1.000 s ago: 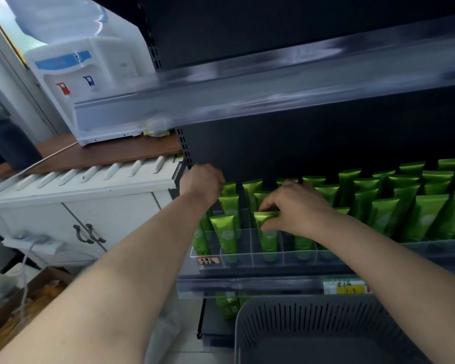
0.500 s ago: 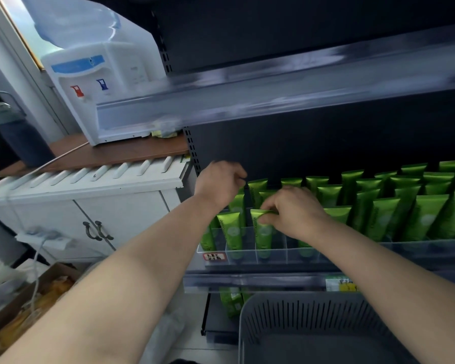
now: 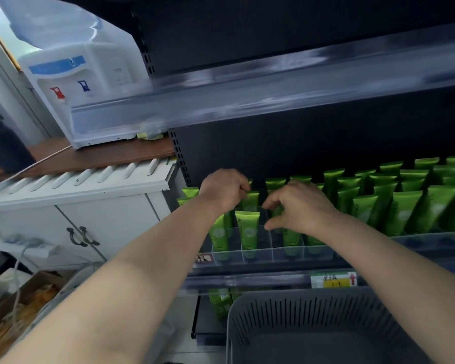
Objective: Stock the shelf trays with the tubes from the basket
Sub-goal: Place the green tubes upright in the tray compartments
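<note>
white cabinet (image 3: 103, 222), water dispenser (image 3: 90, 74) on wooden top (image 3: 111, 156), dark shelf backing (image 3: 300, 143)

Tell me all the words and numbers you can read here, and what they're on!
No word or number here is clear enough to quote.
Price tag on the shelf rail: a red arrow pointing up; the marks on its yellow part are too blurred.
Red-and-white sticker beside the clear tray: blurred.
Green tubes: print running up the side, too small.
Water dispenser: faint small print, unreadable.
</note>
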`<state>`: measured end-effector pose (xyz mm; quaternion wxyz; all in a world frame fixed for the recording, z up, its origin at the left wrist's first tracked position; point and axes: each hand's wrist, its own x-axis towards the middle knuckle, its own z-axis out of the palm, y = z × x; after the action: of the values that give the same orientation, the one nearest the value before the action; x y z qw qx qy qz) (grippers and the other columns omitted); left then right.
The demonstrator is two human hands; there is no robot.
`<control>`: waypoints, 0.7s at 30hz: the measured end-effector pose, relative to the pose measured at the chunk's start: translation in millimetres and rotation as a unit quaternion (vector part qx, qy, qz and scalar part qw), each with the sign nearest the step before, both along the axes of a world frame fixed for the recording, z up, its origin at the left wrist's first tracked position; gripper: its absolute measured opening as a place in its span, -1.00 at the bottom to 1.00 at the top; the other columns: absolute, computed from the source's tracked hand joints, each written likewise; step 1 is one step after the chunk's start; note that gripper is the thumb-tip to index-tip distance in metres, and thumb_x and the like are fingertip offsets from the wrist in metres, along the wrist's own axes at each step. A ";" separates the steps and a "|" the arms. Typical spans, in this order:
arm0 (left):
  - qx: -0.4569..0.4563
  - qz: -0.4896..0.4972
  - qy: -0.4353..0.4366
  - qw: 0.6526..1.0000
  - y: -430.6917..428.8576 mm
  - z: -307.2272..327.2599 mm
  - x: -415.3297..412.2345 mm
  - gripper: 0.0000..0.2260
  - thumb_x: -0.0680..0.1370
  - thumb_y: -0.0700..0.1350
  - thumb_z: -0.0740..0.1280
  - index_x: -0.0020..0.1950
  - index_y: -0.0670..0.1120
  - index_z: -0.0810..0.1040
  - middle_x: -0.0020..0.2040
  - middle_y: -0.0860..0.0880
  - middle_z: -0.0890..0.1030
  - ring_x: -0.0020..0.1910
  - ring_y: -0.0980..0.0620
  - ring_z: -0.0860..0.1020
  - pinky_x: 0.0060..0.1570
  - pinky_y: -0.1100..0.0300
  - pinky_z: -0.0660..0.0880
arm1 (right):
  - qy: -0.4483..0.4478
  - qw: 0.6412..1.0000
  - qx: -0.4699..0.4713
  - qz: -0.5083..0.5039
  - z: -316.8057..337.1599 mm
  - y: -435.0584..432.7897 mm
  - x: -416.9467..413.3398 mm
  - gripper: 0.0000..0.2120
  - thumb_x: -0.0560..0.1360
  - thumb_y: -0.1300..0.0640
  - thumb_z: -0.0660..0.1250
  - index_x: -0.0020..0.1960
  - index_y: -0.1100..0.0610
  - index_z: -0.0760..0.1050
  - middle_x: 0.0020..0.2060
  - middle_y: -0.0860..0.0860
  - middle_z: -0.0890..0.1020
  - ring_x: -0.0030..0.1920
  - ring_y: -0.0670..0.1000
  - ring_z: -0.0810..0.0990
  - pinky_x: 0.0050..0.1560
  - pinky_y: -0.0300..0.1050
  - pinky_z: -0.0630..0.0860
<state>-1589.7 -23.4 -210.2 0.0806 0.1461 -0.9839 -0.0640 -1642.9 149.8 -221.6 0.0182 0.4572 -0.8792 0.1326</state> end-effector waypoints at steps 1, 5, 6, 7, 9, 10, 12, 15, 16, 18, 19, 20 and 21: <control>-0.005 0.007 0.002 1.000 -1.6 1.0 1.8 -0.83 0.52 -0.08 0.36 0.10 0.04 0.65 0.14 0.07 0.64 0.15 0.03 0.56 0.17 0.14 0.48 | -0.001 1.000 -0.004 -0.001 -0.1 0.5 -0.6 -0.55 0.32 -0.21 0.47 0.18 -0.16 0.54 0.07 -0.16 0.61 0.16 -0.05 0.44 0.15 -0.05 0.35; 0.000 0.027 -0.006 1.000 -7.7 2.3 6.6 -0.83 0.51 -0.07 0.39 0.08 0.05 0.65 0.12 0.07 0.64 0.14 0.03 0.56 0.17 0.15 0.47 | -0.002 1.000 -0.011 -0.003 -1.0 -0.3 0.2 -0.57 0.34 -0.20 0.46 0.18 -0.16 0.54 0.09 -0.15 0.60 0.18 -0.03 0.43 0.19 -0.03 0.34; 0.000 0.028 -0.010 1.000 -7.6 1.9 6.8 -0.83 0.50 -0.06 0.39 0.08 0.06 0.65 0.11 0.08 0.64 0.14 0.04 0.56 0.17 0.16 0.47 | -0.002 1.000 -0.010 -0.004 -1.6 -0.6 0.5 -0.57 0.34 -0.19 0.46 0.18 -0.16 0.53 0.10 -0.14 0.60 0.19 -0.02 0.43 0.20 -0.02 0.34; 0.002 0.028 -0.011 1.000 -7.4 1.8 6.5 -0.83 0.50 -0.05 0.40 0.08 0.06 0.65 0.11 0.09 0.64 0.14 0.05 0.56 0.16 0.17 0.46 | -0.002 1.000 -0.009 -0.005 -2.2 -0.6 0.8 -0.57 0.35 -0.19 0.46 0.18 -0.16 0.53 0.12 -0.13 0.59 0.20 -0.02 0.43 0.21 -0.01 0.33; 0.010 0.029 -0.011 0.999 -4.8 3.2 6.1 -0.82 0.49 -0.02 0.41 0.08 0.06 0.65 0.10 0.09 0.64 0.13 0.05 0.56 0.17 0.16 0.46 | -0.004 1.000 -0.008 -0.006 -2.2 0.7 1.1 -0.57 0.34 -0.18 0.46 0.18 -0.16 0.54 0.13 -0.13 0.59 0.20 -0.02 0.43 0.21 -0.01 0.33; 0.015 0.029 -0.011 0.999 -3.3 4.8 6.1 -0.81 0.48 -0.02 0.42 0.09 0.06 0.65 0.09 0.09 0.65 0.12 0.06 0.57 0.17 0.15 0.47 | -0.004 1.000 -0.009 -0.006 -1.7 1.7 0.8 -0.57 0.34 -0.18 0.47 0.18 -0.16 0.54 0.13 -0.14 0.59 0.20 -0.03 0.43 0.21 -0.01 0.33; 0.027 0.030 -0.006 0.999 -0.1 8.9 6.1 -0.80 0.47 -0.01 0.44 0.08 0.06 0.64 0.08 0.08 0.65 0.10 0.06 0.57 0.17 0.12 0.48 | -0.006 1.000 -0.009 -0.008 0.3 5.4 -0.1 -0.57 0.34 -0.17 0.47 0.18 -0.15 0.54 0.13 -0.15 0.59 0.21 -0.02 0.43 0.21 -0.02 0.32; 0.042 0.026 0.018 0.999 6.0 14.2 4.2 -0.80 0.46 -0.01 0.45 0.07 0.05 0.64 0.05 0.07 0.66 0.07 0.06 0.58 0.15 0.14 0.49 | -0.003 1.000 -0.003 -0.017 3.5 14.6 -1.6 -0.56 0.34 -0.16 0.47 0.20 -0.15 0.53 0.17 -0.13 0.58 0.25 0.00 0.41 0.24 0.00 0.29; 0.050 0.024 0.029 0.998 8.5 15.3 3.1 -0.80 0.45 -0.01 0.46 0.07 0.05 0.64 0.05 0.07 0.66 0.06 0.07 0.59 0.13 0.15 0.49 | 0.000 1.000 0.000 -0.022 4.2 18.7 -2.2 -0.55 0.34 -0.16 0.47 0.21 -0.15 0.52 0.18 -0.10 0.57 0.26 0.00 0.40 0.24 0.01 0.29; 0.065 0.018 0.049 0.996 15.1 17.1 0.1 -0.81 0.45 -0.02 0.46 0.05 0.05 0.65 0.02 0.07 0.67 0.04 0.07 0.59 0.10 0.17 0.49 | 0.007 0.999 0.005 -0.036 5.5 27.7 -4.3 -0.53 0.35 -0.15 0.47 0.23 -0.14 0.51 0.17 -0.05 0.55 0.26 0.00 0.36 0.22 -0.01 0.29; 0.073 0.014 0.055 0.996 19.0 17.6 -1.3 -0.82 0.45 -0.02 0.47 0.04 0.05 0.65 0.01 0.08 0.67 0.04 0.08 0.60 0.10 0.17 0.50 | 0.011 0.999 0.007 -0.042 5.9 31.8 -5.5 -0.53 0.36 -0.14 0.46 0.24 -0.14 0.51 0.16 -0.03 0.55 0.25 0.01 0.36 0.21 -0.01 0.29; 0.081 0.012 0.060 0.995 23.0 17.9 -2.4 -0.82 0.45 -0.02 0.47 0.04 0.06 0.65 0.00 0.09 0.67 0.03 0.09 0.59 0.10 0.15 0.50 | 0.017 0.999 0.011 -0.047 6.1 35.0 -6.9 -0.55 0.37 -0.13 0.45 0.24 -0.14 0.51 0.15 -0.02 0.55 0.24 0.01 0.35 0.22 -0.01 0.29; 0.087 0.011 0.062 0.994 26.8 17.7 -3.5 -0.83 0.45 -0.03 0.47 0.03 0.07 0.65 0.00 0.10 0.67 0.03 0.09 0.59 0.11 0.14 0.51 | 0.024 0.998 0.014 -0.049 6.1 37.4 -7.9 -0.58 0.40 -0.13 0.43 0.24 -0.15 0.51 0.14 -0.01 0.55 0.24 0.02 0.35 0.22 -0.01 0.28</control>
<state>-1593.2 3.4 -192.5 0.1289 0.1588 -0.9662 -0.1571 -1650.8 187.2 -215.5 0.0395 0.4169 -0.9016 0.1081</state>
